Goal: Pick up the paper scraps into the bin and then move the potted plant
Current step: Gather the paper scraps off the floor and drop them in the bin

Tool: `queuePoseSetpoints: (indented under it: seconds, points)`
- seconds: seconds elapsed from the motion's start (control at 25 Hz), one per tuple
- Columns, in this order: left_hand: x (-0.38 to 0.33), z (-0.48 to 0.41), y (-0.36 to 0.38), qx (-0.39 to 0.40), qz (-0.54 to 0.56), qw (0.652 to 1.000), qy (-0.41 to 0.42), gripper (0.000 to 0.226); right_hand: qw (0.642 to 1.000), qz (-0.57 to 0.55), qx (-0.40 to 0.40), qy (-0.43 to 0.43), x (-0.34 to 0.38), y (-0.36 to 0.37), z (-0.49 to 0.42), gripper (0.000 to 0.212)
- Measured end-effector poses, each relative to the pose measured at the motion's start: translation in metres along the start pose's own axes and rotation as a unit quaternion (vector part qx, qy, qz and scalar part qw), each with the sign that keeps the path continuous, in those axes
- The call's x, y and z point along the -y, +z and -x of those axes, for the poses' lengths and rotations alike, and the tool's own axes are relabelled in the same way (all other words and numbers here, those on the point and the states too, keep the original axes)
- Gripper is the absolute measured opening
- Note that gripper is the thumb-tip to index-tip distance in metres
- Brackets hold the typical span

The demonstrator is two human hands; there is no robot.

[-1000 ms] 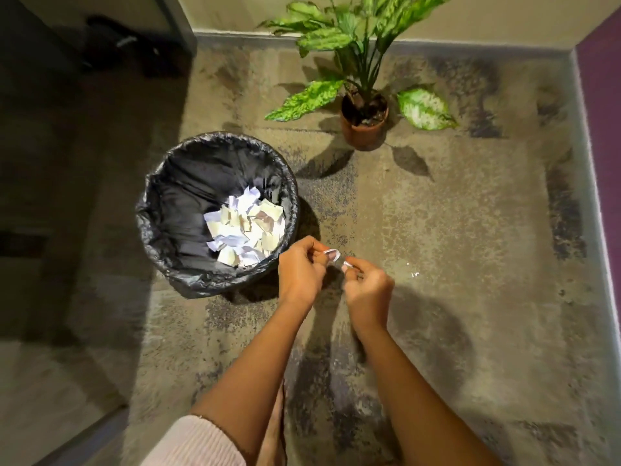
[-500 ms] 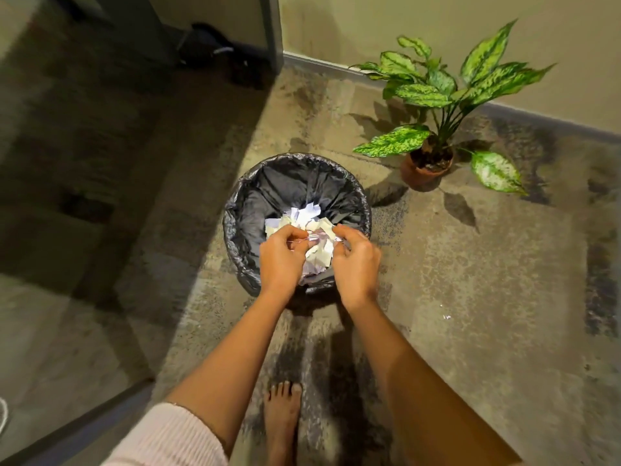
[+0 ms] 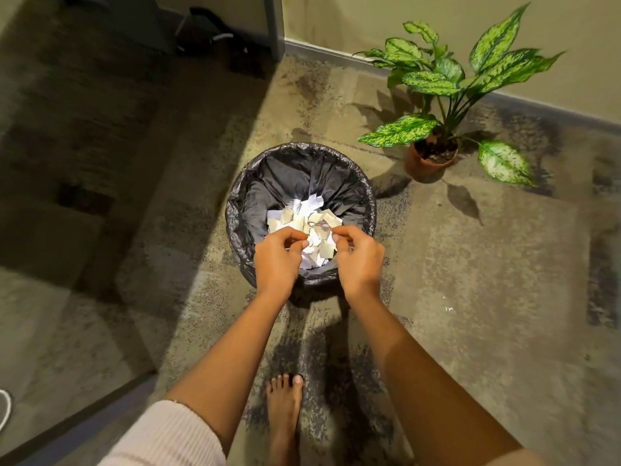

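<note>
I have both hands over the round bin lined with a black plastic bag (image 3: 356,196), just above its heap of white paper scraps (image 3: 302,216). My left hand (image 3: 277,260) and right hand (image 3: 359,260) curl with fingertips pinched; whether either has a scrap in it I cannot tell. The green-leaved plant in its terracotta pot (image 3: 421,164) stands beyond the bin, ahead and to the right, so my right hand is nearer.
</note>
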State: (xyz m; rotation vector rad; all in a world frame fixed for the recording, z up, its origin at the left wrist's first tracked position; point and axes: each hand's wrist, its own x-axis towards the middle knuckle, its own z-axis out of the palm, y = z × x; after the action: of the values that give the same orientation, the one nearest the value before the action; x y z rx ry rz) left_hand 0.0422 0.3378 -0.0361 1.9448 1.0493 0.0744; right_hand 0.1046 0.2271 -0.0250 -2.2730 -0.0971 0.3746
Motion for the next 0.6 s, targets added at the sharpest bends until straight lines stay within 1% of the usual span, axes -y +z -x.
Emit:
queuePoseSetpoints:
  seconds: [0.12, 0.28, 0.4, 0.56, 0.6]
  points:
    - [-0.013, 0.004, 0.01, 0.003, -0.014, 0.999, 0.031, 0.01, 1.0, 0.009, -0.019, -0.019, -0.009, -0.007, -0.001, 0.02]
    - [-0.032, 0.016, 0.041, 0.025, -0.031, 0.995, 0.086, 0.016, 0.999, 0.007, -0.047, -0.017, -0.03, -0.026, -0.003, 0.019]
    - [-0.047, 0.032, 0.074, 0.074, -0.055, 0.986, 0.137, 0.015, 0.998, 0.004, -0.055, -0.002, -0.057, -0.048, -0.005, 0.019]
    - [-0.061, 0.058, 0.13, 0.139, -0.108, 0.965, 0.197, 0.001, 0.997, 0.029, -0.065, 0.042, -0.117, -0.085, -0.007, 0.022]
    - [-0.062, 0.063, 0.145, 0.151, -0.122, 0.96, 0.203, 0.003, 0.996, 0.033, -0.067, 0.049, -0.135, -0.094, -0.007, 0.021]
